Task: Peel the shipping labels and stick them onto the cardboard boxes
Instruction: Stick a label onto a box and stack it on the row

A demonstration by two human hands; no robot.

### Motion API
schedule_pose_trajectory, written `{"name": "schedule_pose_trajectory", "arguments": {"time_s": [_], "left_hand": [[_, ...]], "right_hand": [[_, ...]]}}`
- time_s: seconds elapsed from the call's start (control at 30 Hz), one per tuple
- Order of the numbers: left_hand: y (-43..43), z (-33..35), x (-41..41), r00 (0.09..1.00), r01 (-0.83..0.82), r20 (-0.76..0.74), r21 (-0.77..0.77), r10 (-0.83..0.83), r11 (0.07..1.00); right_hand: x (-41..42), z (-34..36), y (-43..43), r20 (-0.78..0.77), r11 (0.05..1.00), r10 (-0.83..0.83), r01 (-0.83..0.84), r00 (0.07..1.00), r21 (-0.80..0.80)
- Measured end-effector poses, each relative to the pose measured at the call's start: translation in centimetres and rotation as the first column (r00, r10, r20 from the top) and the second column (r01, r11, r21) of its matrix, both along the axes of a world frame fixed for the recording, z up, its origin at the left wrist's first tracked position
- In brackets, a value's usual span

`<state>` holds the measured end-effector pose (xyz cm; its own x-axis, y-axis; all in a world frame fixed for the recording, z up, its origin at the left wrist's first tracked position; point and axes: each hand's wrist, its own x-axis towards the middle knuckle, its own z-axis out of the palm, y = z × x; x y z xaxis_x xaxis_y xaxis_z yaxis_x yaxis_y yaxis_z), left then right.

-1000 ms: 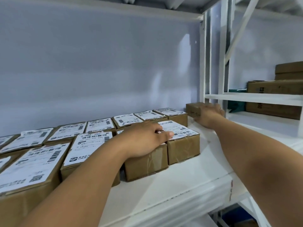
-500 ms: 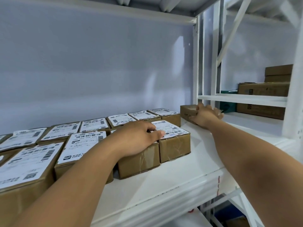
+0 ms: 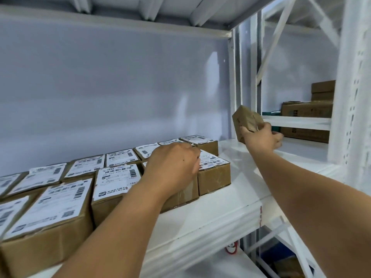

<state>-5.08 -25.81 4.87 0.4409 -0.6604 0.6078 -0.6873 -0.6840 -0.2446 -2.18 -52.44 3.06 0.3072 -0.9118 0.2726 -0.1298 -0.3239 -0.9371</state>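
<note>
Lifting the next unlabelled brown cardboard box (image 3: 246,119) off the white metal shelf's (image 3: 230,199) right end, the right hand (image 3: 261,138) grips it; the left hand's (image 3: 172,167) grip is unclear.

Cool, even light filled the scene and turned the back wall (image 3: 120,87) bluish, with pale, soft patches of glare on it. The white shelf (image 3: 230,197) carried a faint sheen. Shadows stayed soft and weak. Wide-angle distortion bent the uprights (image 3: 349,97) at the right edge, and the near labels (image 3: 50,205) at lower left were smeared.
</note>
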Motion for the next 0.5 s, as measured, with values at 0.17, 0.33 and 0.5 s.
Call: {"name": "schedule_pose_trajectory", "arguments": {"time_s": [0.17, 0.33, 0.5], "left_hand": [[0.6, 0.7, -1.0, 1.0, 0.018, 0.014, -0.139, -0.016, 0.99], [2.0, 1.8, -3.0, 0.93, 0.071, -0.274, -0.522, -0.246, 0.85], [4.2, 3.4, -6.9, 0.838, 0.073, -0.362, -0.668, -0.409, 0.74]], "right_hand": [[-3.9, 2.4, 3.0, 0.148, 0.998, 0.059, -0.052, 0.987, -0.046], [-7.9, 5.2, 8.7, 0.279, 0.975, 0.22, -0.21, 0.935, -0.067], [-11.5, 6.3, 17.1, 0.359, 0.854, 0.495, -0.519, 0.791, -0.034]]}}
